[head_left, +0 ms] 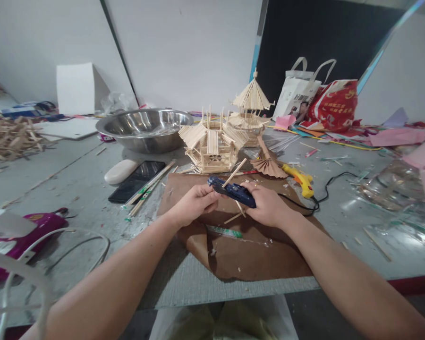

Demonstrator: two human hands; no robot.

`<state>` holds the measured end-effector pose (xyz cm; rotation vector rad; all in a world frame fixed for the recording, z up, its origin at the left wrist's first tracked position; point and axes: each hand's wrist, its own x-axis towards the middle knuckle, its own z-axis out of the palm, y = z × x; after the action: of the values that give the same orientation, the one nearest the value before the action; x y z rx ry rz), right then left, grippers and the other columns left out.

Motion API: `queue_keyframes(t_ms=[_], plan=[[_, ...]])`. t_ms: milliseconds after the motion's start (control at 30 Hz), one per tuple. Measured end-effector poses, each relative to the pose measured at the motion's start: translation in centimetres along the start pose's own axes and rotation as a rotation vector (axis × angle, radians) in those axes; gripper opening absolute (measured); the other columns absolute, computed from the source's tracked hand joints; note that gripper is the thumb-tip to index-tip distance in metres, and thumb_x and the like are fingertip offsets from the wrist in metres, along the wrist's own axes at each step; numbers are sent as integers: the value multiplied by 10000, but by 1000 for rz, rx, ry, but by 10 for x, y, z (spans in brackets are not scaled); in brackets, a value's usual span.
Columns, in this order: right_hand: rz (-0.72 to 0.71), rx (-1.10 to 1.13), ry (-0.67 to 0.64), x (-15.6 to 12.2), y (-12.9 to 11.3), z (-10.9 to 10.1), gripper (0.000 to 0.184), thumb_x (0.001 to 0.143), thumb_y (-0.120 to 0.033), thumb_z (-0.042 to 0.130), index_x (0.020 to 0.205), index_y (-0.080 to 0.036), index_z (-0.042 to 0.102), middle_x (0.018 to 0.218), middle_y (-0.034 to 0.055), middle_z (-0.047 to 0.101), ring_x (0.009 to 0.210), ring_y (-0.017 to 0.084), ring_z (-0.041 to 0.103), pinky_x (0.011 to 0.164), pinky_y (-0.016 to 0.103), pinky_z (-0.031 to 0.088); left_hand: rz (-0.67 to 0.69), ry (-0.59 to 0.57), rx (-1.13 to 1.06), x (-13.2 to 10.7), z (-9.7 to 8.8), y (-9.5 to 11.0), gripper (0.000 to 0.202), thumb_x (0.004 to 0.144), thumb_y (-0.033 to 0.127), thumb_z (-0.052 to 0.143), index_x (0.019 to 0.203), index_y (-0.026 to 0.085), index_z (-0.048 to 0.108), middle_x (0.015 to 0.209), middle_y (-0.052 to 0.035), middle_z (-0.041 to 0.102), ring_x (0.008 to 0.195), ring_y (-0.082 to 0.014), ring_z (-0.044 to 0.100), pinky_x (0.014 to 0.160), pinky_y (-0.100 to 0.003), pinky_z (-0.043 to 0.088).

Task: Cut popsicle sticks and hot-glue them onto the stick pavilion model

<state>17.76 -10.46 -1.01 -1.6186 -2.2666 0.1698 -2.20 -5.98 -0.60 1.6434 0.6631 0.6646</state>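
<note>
My right hand (pixel 267 203) is wrapped around the back end of a dark blue hand tool (pixel 235 191), whose exact kind I cannot make out. A thin wooden stick (pixel 235 172) slants up across the tool's front part. With curled fingers, my left hand (pixel 198 203) closes on the tool's front end; its fingertips are partly hidden. Below lie short stick pieces (pixel 233 218) and a green-and-clear wrapper (pixel 225 232) on a brown sheet (pixel 255 259). Just behind my hands stands a small pavilion-like model (pixel 214 146) built from wooden sticks.
A taller stick pagoda (pixel 253 101) and a steel basin (pixel 145 132) stand behind. On the right is a yellow glue gun (pixel 299 179) with a black cord, near a folded paper fan (pixel 269 165). A phone (pixel 138 182) and wrapped chopsticks (pixel 150 186) lie left.
</note>
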Motion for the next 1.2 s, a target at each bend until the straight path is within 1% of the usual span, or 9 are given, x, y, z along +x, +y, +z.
queue_keyframes(t_ms=[133,267,533,700,833,933,1033,1200], plan=[[11,-1,-11,0,-1,-1,432,686,-249,492,1112,-198,437,1017,75,593,932,230,539,779,327,390,5,8,-2,0,0,0,276,751,378,472,745,117,560,392,81,340,361,-32,241,378,-180,154],[7,-9,-9,1,-2,-1,459,667,-244,500,1116,-172,439,1076,100,567,961,242,527,798,337,387,28,-3,1,1,0,-2,263,755,369,470,670,126,527,399,78,345,372,-31,249,383,-177,163],[17,-16,-21,1,-2,-2,477,671,-244,491,1139,-177,426,1101,85,559,971,233,525,813,333,384,32,14,22,2,0,-3,350,753,383,471,510,138,412,408,68,339,384,-25,253,392,-175,166],[11,-23,-12,1,-2,-2,444,679,-250,475,1116,-175,447,1112,98,553,962,246,532,804,352,392,36,3,29,1,0,-3,371,760,371,470,482,136,396,415,64,341,392,-24,253,400,-178,168],[8,-22,-14,1,-3,-3,434,674,-243,482,1103,-179,455,1089,92,569,940,240,546,784,338,400,35,-3,30,1,-1,-3,389,765,375,468,470,134,386,415,62,344,392,-23,250,403,-181,166],[10,-36,-18,0,-3,-3,418,683,-252,479,1096,-186,460,1031,73,602,910,235,562,759,325,406,20,-5,28,1,-2,-3,356,764,390,468,522,131,439,414,65,344,388,-26,249,399,-180,161],[31,-63,-10,-1,-3,-2,413,690,-272,480,1093,-182,469,1028,73,607,904,242,569,748,329,409,3,-6,10,1,-3,-5,300,766,402,465,650,130,514,409,75,322,379,-30,236,391,-178,143],[40,-55,22,-1,-5,2,374,705,-276,464,1059,-159,494,1037,81,603,905,245,572,747,326,414,0,4,-15,2,-4,-6,277,771,396,464,744,132,546,405,83,281,368,-31,215,384,-182,116]])
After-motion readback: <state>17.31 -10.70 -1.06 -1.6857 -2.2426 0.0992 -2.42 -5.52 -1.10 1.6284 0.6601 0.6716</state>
